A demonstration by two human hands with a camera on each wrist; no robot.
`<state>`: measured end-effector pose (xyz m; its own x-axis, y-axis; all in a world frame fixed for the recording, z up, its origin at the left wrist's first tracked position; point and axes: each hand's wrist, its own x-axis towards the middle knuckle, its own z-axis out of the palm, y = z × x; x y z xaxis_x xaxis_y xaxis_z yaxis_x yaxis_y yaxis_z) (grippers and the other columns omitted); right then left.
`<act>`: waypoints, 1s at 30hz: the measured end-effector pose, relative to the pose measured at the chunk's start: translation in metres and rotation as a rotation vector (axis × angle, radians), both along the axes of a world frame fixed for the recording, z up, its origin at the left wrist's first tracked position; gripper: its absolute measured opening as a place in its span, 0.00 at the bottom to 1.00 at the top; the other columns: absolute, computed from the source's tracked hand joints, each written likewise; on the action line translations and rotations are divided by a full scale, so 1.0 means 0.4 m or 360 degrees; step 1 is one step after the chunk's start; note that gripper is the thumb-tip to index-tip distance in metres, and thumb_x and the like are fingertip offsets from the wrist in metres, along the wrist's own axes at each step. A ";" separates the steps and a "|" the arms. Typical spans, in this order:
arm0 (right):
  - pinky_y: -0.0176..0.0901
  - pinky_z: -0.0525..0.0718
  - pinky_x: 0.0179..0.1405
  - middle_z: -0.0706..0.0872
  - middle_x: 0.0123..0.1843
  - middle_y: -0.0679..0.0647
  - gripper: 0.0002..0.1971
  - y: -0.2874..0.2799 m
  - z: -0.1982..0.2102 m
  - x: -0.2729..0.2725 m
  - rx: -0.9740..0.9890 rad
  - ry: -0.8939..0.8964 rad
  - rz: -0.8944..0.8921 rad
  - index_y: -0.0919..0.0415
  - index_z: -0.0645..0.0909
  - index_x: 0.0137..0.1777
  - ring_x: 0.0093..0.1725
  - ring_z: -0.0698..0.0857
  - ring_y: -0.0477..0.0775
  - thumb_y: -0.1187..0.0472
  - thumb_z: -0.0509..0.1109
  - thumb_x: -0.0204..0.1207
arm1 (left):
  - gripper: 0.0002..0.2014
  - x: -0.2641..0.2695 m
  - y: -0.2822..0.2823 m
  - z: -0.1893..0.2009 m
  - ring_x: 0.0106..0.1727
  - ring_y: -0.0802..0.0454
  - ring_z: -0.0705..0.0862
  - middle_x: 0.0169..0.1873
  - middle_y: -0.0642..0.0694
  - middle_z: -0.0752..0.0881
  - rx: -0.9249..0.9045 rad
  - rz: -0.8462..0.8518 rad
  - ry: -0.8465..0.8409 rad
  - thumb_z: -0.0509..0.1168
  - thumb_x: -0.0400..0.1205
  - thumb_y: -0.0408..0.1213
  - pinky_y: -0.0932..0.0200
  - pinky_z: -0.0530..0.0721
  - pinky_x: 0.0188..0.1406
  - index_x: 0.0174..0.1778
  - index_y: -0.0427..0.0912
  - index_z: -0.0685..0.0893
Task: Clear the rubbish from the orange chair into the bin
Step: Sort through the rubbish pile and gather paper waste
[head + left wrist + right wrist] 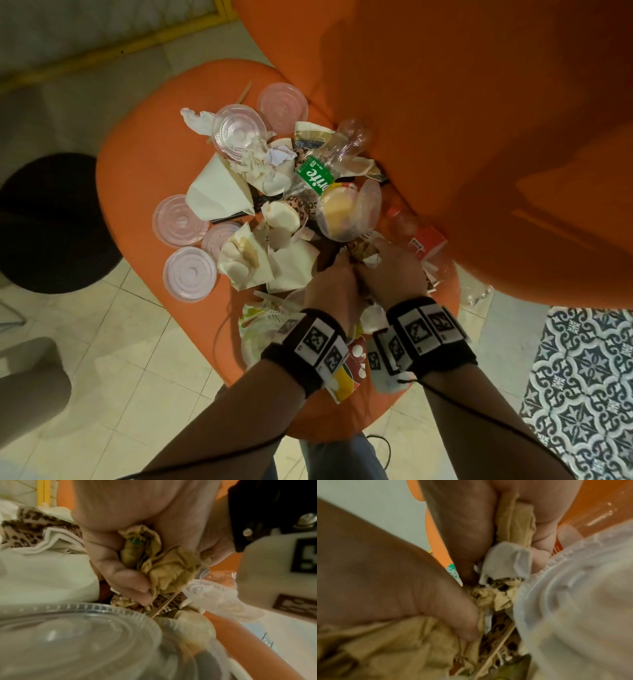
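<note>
Crumpled tan paper (171,566) is being clamped by the left hand (330,287) and the right hand (390,270), side by side at the near edge of the rubbish pile (274,192) on the orange chair (137,171).

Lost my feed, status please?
Left hand and right hand both gripping crumpled tan paper. Orange chair still heaped with rubbish. Bin unseen.

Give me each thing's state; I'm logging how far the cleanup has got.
Left hand: grips crumpled brown paper.
Right hand: grips crumpled paper.
Green-label bottle: lying down, empty.
Clear lids: loose on seat.
Orange chair: still littered.
</note>
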<state>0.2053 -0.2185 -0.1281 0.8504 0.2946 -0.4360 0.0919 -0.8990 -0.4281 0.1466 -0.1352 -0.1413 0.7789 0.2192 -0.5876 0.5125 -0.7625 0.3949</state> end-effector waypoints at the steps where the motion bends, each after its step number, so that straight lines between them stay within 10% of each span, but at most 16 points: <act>1: 0.44 0.79 0.41 0.86 0.47 0.58 0.13 0.001 -0.003 -0.002 0.0017 -0.0003 -0.0004 0.58 0.82 0.50 0.45 0.85 0.59 0.51 0.72 0.71 | 0.22 0.000 0.003 0.004 0.58 0.43 0.84 0.54 0.43 0.86 -0.0032 0.0057 0.0008 0.62 0.80 0.43 0.50 0.76 0.61 0.69 0.40 0.69; 10: 0.51 0.85 0.41 0.85 0.41 0.50 0.07 -0.001 -0.012 -0.005 0.0257 0.0005 -0.0151 0.53 0.78 0.39 0.41 0.83 0.54 0.56 0.75 0.68 | 0.20 -0.014 0.033 0.028 0.57 0.41 0.82 0.58 0.44 0.81 -0.0148 0.0118 -0.0149 0.67 0.78 0.41 0.47 0.81 0.53 0.65 0.45 0.72; 16: 0.40 0.76 0.32 0.85 0.38 0.53 0.10 -0.008 -0.002 0.010 0.0521 -0.0061 -0.0378 0.57 0.80 0.40 0.39 0.83 0.55 0.54 0.77 0.68 | 0.18 -0.016 0.051 0.036 0.54 0.40 0.85 0.50 0.45 0.88 -0.0555 0.0593 -0.0280 0.70 0.75 0.43 0.47 0.83 0.51 0.59 0.48 0.75; 20: 0.48 0.83 0.43 0.85 0.40 0.49 0.08 0.012 0.023 0.017 0.0761 0.0005 -0.0532 0.52 0.80 0.40 0.44 0.84 0.55 0.56 0.78 0.69 | 0.27 -0.016 0.052 0.048 0.59 0.47 0.85 0.57 0.48 0.87 -0.0932 0.0920 -0.0399 0.70 0.71 0.40 0.46 0.83 0.61 0.68 0.51 0.76; 25: 0.36 0.81 0.47 0.79 0.47 0.35 0.18 0.035 0.060 0.032 0.0995 0.0176 -0.0631 0.53 0.77 0.59 0.47 0.80 0.40 0.60 0.77 0.71 | 0.26 -0.014 0.074 0.067 0.56 0.51 0.86 0.54 0.46 0.88 -0.1232 0.1107 -0.0480 0.68 0.67 0.38 0.51 0.84 0.60 0.64 0.47 0.80; 30: 0.37 0.85 0.49 0.87 0.51 0.47 0.13 0.063 0.089 0.042 0.1084 0.0354 -0.0647 0.56 0.82 0.57 0.53 0.85 0.47 0.60 0.75 0.73 | 0.22 -0.026 0.095 0.088 0.59 0.55 0.83 0.57 0.50 0.84 -0.1284 0.1131 -0.0716 0.69 0.75 0.24 0.60 0.81 0.60 0.60 0.52 0.80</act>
